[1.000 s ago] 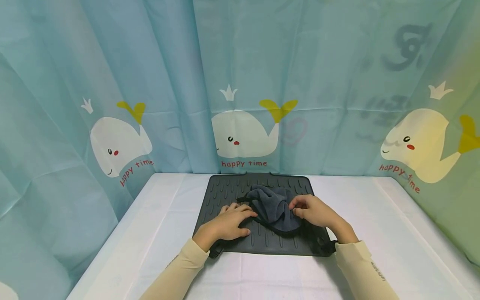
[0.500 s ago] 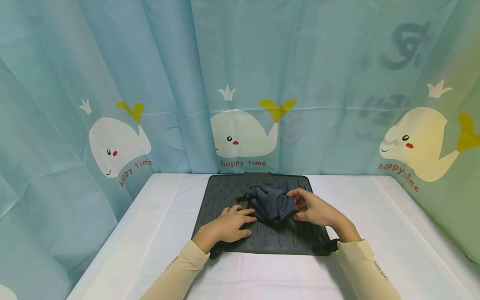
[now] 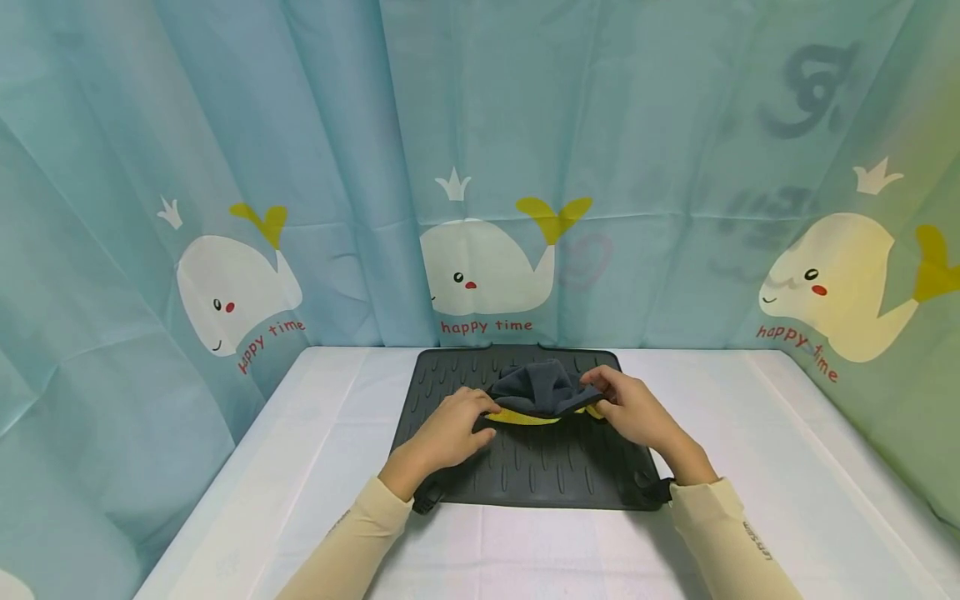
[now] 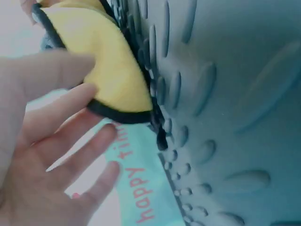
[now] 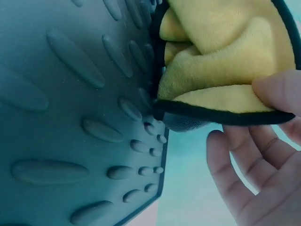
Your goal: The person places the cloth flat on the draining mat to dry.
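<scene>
A two-sided cloth [image 3: 538,385], dark grey-blue on top and yellow beneath with black edging, is bunched and partly lifted over a black ribbed mat [image 3: 525,479]. My left hand [image 3: 450,429] pinches its left edge; in the left wrist view the thumb lies on the yellow side [image 4: 108,61] while the other fingers spread apart. On the other side, my right hand [image 3: 636,410] pinches the opposite edge between thumb and fingers. The yellow face [image 5: 221,61] shows folds in the right wrist view. Part of the cloth's far side is hidden.
The mat lies on a white-covered table [image 3: 750,467], its rear edge close to a blue curtain [image 3: 660,167] printed with whales. Black wrist straps [image 3: 427,498] sit at the sleeve cuffs.
The cloth's near edge has risen, and its yellow underside now shows. My left hand has moved up from the mat to the cloth's edge; my right hand has raised its side slightly.
</scene>
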The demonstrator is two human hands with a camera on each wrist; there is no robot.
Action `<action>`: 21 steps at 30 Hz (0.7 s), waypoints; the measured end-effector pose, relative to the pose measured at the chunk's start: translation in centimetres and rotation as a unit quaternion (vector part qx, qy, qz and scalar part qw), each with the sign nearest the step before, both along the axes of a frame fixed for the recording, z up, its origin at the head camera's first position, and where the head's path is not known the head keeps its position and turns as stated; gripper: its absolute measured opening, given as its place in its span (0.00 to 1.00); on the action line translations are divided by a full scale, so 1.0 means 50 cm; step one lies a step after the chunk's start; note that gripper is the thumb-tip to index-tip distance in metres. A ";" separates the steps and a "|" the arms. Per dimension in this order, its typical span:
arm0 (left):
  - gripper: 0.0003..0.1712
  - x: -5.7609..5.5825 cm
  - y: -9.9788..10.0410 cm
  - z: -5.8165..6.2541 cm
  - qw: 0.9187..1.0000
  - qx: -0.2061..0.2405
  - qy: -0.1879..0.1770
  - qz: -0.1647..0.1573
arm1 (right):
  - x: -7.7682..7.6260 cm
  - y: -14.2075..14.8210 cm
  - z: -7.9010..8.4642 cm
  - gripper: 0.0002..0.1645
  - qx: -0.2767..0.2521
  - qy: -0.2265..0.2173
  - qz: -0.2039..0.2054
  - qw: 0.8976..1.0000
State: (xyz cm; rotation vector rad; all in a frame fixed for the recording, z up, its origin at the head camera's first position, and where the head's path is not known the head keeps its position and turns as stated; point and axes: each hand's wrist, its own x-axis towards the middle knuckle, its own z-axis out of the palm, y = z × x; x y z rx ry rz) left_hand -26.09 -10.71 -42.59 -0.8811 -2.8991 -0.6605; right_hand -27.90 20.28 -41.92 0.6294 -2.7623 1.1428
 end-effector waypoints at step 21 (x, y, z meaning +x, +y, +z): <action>0.13 -0.025 -0.069 0.025 0.999 0.008 0.029 0.037 | 0.003 0.025 -0.011 0.08 0.097 -0.033 0.020 0.995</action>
